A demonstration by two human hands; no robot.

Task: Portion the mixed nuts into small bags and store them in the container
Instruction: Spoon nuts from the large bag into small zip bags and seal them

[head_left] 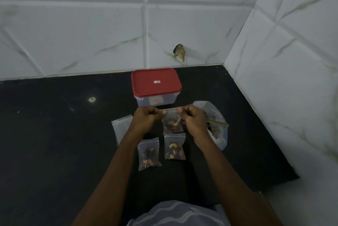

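The left hand [146, 118] and the right hand [193, 118] are each pinching a top corner of a small bag of nuts [172, 123], which is hanging between them above the black counter [54, 134]. Two filled bags [149, 153] are lying just below the hands, the red-lidded container [156, 86] is sitting closed just beyond them, and the big nut bag [218, 130] is lying beside the right hand.

Bare forearms, grey garment [180, 213] with pale wavy stripes
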